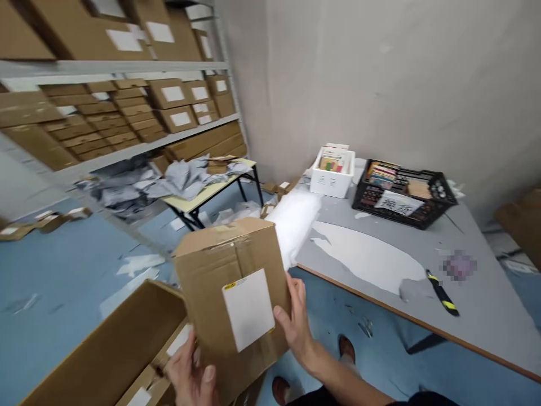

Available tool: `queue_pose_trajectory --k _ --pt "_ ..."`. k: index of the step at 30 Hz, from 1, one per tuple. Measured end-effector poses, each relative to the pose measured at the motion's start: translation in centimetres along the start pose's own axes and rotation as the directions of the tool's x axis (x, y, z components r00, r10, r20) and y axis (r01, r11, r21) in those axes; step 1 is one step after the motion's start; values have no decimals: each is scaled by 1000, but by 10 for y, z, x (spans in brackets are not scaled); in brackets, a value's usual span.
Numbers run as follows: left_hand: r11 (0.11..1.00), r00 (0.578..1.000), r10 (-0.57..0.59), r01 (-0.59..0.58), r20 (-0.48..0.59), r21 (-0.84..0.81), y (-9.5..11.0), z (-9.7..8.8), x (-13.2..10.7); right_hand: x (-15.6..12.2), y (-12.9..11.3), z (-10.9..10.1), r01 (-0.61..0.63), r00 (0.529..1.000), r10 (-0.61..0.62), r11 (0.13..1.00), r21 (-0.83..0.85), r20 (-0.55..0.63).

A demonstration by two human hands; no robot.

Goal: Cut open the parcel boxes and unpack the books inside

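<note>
A taped cardboard box (211, 293) with a blank-looking white label (249, 310) on its front is held up before me, tilted. My right hand (298, 324) grips its right side, thumb on the front face and fingers round the edge. Low on the box's left side, my left hand (192, 369) holds its edge, fingers bent and thumb up. Beneath and to the left is a large carton (110, 332) with its top uncovered. Smaller labelled boxes (146, 386) lie inside it. White packing wrap (296, 217) shows just behind the held box.
A grey table (477, 332) on the right bears a white bin (332, 183), a black crate (397, 197) and a box cutter (442, 293). Shelves (169, 138) of boxes line the left. Grey mailer bags (186, 177) cover a small table. Scraps (141, 263) litter the blue floor.
</note>
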State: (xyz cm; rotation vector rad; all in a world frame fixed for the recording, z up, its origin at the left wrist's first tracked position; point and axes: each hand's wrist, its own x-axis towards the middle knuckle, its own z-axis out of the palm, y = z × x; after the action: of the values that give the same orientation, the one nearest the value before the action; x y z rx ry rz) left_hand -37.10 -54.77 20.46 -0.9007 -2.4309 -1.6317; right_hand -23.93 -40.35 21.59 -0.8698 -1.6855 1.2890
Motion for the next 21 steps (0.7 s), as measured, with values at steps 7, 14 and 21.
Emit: queue_pose_trajectory --k 7,14,21 --pt "920 884 74 117 461 -373 132 237 -44 51 73 -228 -234 868 116 953 -191 -484" --pt "826 643 -99 478 759 -298 191 441 -113 101 145 -402 -493 738 171 797 -349 -652" --pt "905 471 -57 396 880 -153 209 543 -142 130 194 -484 -739 631 367 552 -386 -683"
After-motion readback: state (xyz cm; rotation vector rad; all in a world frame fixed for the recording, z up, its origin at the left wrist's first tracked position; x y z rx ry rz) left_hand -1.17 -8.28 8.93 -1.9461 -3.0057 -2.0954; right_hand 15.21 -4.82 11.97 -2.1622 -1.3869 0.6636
